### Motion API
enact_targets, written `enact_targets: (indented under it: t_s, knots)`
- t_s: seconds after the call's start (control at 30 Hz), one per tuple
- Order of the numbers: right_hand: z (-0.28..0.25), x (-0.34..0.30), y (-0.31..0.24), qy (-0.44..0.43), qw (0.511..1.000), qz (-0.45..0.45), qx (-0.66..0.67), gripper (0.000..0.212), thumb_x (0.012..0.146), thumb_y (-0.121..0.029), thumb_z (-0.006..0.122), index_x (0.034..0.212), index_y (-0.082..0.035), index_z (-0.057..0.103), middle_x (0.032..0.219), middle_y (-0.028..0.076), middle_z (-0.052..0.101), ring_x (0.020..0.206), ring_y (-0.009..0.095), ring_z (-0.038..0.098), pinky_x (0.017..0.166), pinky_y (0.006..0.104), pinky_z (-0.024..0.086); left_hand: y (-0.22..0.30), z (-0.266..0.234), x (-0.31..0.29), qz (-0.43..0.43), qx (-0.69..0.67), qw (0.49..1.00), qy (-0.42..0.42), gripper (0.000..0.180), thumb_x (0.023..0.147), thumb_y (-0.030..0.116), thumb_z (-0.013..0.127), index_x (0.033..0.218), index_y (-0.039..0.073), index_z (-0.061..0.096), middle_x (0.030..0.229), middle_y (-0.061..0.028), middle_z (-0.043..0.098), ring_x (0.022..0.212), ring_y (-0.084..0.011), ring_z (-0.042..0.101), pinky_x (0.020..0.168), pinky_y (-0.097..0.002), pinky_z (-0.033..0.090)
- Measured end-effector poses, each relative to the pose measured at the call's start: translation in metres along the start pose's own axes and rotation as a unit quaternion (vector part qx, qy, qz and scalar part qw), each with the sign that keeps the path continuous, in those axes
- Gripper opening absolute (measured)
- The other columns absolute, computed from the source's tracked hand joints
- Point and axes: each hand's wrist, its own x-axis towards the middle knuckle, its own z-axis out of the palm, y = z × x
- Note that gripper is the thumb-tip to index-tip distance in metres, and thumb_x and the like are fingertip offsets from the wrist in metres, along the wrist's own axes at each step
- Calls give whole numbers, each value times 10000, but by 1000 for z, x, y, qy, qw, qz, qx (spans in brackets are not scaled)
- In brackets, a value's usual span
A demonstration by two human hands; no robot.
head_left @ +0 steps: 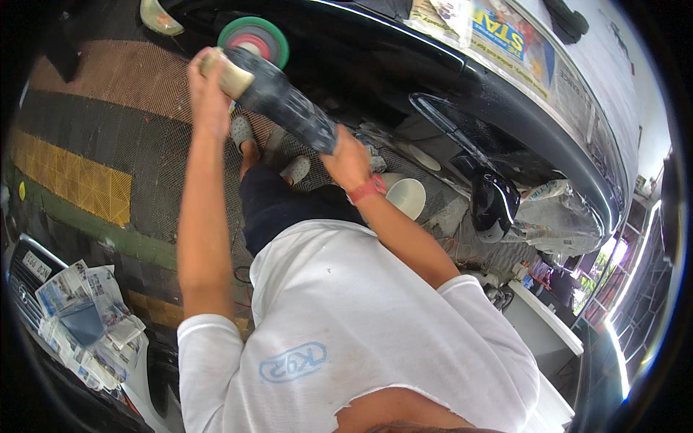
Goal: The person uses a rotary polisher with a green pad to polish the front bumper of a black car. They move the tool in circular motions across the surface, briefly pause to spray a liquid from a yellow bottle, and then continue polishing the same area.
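Observation:
Both my hands are on a dark, dusty power polisher (278,101), held across the side of a black car (361,72). Its round pad, with a green rim (281,36) and a pink inner ring, lies against the glossy body panel beyond my hands. My left hand (207,90) is closed around the pale front end of the tool, close to the pad. Farther back, my right hand (348,160) is wrapped round the rear of the dark body, a red band on that wrist. Whether the pad is spinning I cannot tell.
Newspaper (505,47) and plastic film cover the car's upper part. A black side mirror (494,206) juts out at right. Near my legs stands a white bucket (406,197). Another vehicle, partly under newspaper (94,317), is at lower left; a white cabinet (530,321) at lower right.

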Motion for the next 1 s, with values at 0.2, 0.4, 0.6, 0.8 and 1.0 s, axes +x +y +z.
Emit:
enact_targets:
  t_s: [0.2,0.4,0.6,0.8,1.0]
  knots:
    - [-70,-102,130,76,995,56,7,542,778,-140,807,1275,-2,639,1075,272,747,1029,472,715,899,510,573,-49,110,-136,45,37,982,-179,516,1019,130,686,1479,102,456,1332,-89,573,1235,-182,571,1082,-355,494]
    - [-115,-154,168,154,973,118,122,499,772,-49,805,1248,-1,664,1080,235,762,1029,410,748,905,446,567,-27,191,-188,183,78,918,-343,624,979,143,727,1520,55,431,1403,-141,487,1322,-224,526,1139,-386,423]
    - [-63,-105,116,126,986,91,56,525,778,-91,818,1263,0,638,1092,268,750,1054,460,723,905,496,569,-41,156,-141,138,4,973,-186,541,998,173,737,1459,65,476,1330,-99,569,1211,-194,601,1066,-355,511]
    - [4,-12,36,9,1000,13,-8,516,768,-198,837,1218,-44,638,1067,252,751,1014,474,712,854,556,567,-34,27,-27,51,21,998,43,506,1009,229,752,1415,101,479,1266,-101,587,1122,-182,630,943,-354,590]
    - [3,-23,54,-25,997,34,-67,493,781,-187,800,1230,-58,644,1067,232,756,1019,476,710,859,547,566,-66,2,-46,-2,56,996,63,524,1008,269,745,1423,138,453,1258,-74,560,1158,-206,595,998,-374,541]
